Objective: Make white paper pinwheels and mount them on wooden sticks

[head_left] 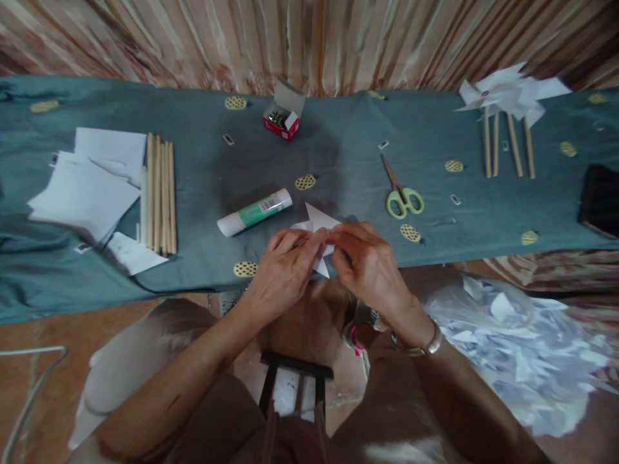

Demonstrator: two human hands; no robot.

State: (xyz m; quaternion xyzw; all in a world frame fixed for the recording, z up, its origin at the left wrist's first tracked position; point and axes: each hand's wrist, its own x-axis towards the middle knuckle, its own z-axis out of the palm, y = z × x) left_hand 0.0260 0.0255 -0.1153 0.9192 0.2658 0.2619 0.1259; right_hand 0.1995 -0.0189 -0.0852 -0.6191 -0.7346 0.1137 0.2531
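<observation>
A white folded-paper pinwheel [321, 218] is held between my two hands, just above the front edge of the table. My left hand [285, 270] is closed, its thumb and fingers pinching the paper's left side and middle. From the right, my right hand [370, 261] pinches at the pinwheel's centre with thumb and forefinger. The fingertips meet there and hide whatever small piece may lie between them. Pointed paper blades stick out above and below the fingers. Close beyond my left hand lies a glue stick [255, 212] with a green label.
Green-handled scissors [403, 193] lie right of centre. A small open red box [283, 116] holds shiny metal pieces. White paper sheets [87, 193] and several wooden sticks [162, 193] lie left. Finished pinwheels [515, 93] rest back right; a plastic bag of paper scraps [517, 354] stands below.
</observation>
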